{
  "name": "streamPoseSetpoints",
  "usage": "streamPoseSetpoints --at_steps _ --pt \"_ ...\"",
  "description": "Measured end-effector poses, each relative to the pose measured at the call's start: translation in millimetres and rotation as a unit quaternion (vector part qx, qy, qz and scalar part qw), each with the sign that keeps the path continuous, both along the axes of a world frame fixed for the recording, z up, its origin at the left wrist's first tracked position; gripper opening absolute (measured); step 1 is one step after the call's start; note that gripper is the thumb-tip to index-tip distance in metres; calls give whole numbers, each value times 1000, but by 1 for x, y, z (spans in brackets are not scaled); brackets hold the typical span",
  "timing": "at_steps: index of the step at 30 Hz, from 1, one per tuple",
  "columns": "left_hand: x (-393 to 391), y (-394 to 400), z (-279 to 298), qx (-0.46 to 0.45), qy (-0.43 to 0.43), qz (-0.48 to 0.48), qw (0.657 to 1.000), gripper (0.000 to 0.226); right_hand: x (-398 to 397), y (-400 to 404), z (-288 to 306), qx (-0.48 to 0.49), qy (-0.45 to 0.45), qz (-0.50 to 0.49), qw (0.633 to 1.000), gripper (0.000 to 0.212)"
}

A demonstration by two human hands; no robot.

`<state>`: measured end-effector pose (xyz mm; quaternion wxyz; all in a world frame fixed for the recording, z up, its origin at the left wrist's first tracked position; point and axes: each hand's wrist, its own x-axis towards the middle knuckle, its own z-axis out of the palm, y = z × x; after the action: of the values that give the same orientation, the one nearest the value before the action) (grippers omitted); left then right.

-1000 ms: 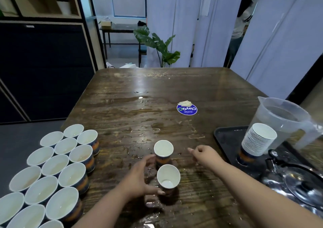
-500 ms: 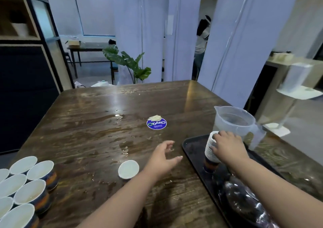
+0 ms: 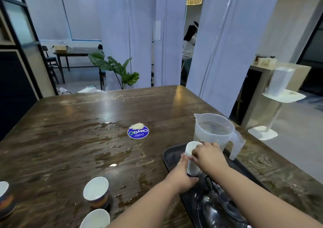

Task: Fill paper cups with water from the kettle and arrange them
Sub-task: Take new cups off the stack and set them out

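Observation:
A stack of white paper cups (image 3: 190, 155) stands on the black tray (image 3: 172, 153) at the right. My left hand (image 3: 183, 172) holds the lower part of the stack from the left. Fingers of my right hand (image 3: 207, 155) grip the rim end of the stack. Just behind it stands a translucent plastic jug (image 3: 215, 131) with water in it. Two single paper cups (image 3: 96, 192) (image 3: 95, 219) sit on the wet wooden table (image 3: 70, 140) at the lower left. A dark metal kettle (image 3: 220, 208) lies on the tray under my right forearm.
A blue round sticker (image 3: 138, 132) lies mid-table with a crumpled scrap at its far edge. Water puddles spread across the tabletop. One more cup (image 3: 4, 198) shows at the left edge. A person (image 3: 189, 40) stands in the background behind white columns.
My left hand moved right from above the table onto the cup stack. My right hand stayed on the stack. The view swung right, so the group of cups at the left slid out of sight.

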<state>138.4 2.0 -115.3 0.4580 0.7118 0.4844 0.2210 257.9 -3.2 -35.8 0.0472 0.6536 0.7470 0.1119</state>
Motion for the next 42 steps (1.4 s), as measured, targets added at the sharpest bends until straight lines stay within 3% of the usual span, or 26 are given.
streamPoseSetpoints --at_steps 4,10,14,17,21,25,32,37,42 --pt "11 7 -23 -66 -60 19 996 136 2 -1 0 4 -2 12 1000 38" --pt "10 19 -48 -91 -108 19 990 137 0 -6 12 27 40 14 999 36" --pt "0 5 -19 -98 -111 24 989 130 -3 -9 31 60 49 19 997 35" --pt "-13 -9 7 -81 -128 68 986 138 -3 -19 45 84 65 18 994 34" --pt "-36 -28 45 42 -136 106 984 118 -12 -43 65 167 113 37 979 32" --pt "-69 -49 77 147 -128 78 978 107 -41 -72 83 136 169 57 975 30" --pt "-133 -96 72 64 -148 45 986 93 -100 -128 74 43 298 110 947 21" --pt "-178 -138 52 37 -135 50 989 90 -143 -157 56 -20 279 126 952 29" --pt "-214 -160 47 50 -120 54 990 80 -176 -174 52 -11 251 140 958 31"
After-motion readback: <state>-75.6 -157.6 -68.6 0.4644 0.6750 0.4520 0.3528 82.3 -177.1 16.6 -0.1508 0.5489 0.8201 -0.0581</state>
